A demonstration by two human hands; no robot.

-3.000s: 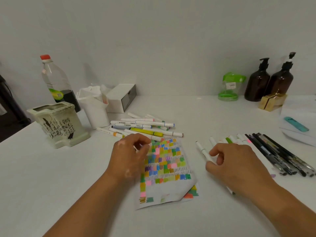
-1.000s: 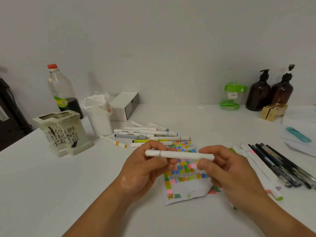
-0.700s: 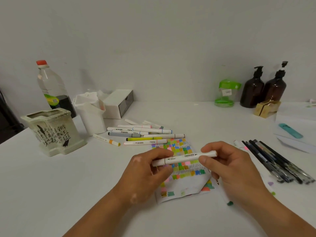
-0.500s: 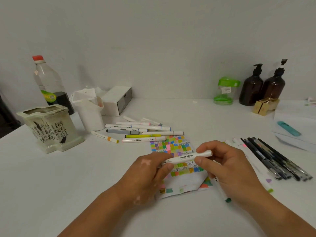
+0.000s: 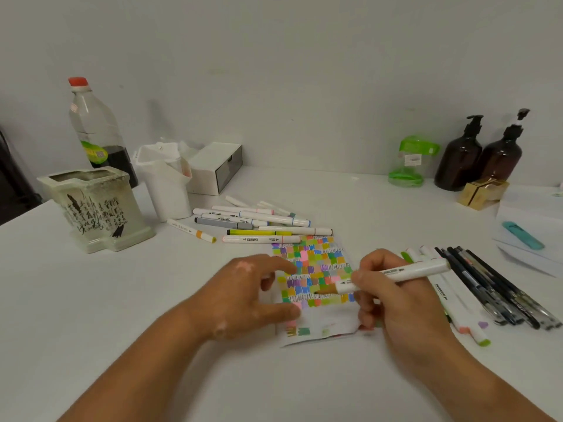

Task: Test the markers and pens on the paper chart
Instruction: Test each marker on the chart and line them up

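Observation:
The paper chart [image 5: 313, 263], full of small coloured swatches, lies flat on the white table with its lower right corner folded. My right hand [image 5: 396, 306] grips an uncapped white marker [image 5: 405, 271] like a pen, its brownish tip touching a lower row of the chart. My left hand [image 5: 243, 293] rests on the chart's left edge, index finger and thumb stretched onto the paper; no cap shows in it. Behind the chart lies a pile of capped markers [image 5: 259, 222]. At the right lie more white markers [image 5: 451, 296] and a row of black pens [image 5: 493, 287].
A ceramic pot [image 5: 97, 208], a white cup [image 5: 166, 184], a plastic bottle [image 5: 94, 129] and a white box [image 5: 214, 167] stand at the back left. A green jar [image 5: 409, 161], two brown pump bottles [image 5: 460, 159] and a gold box [image 5: 481, 191] stand at the back right.
Both hands held the capped marker level above the chart. Now the cap is off, my right hand has turned the marker tip-down onto the paper, and my left hand has dropped to the chart's edge.

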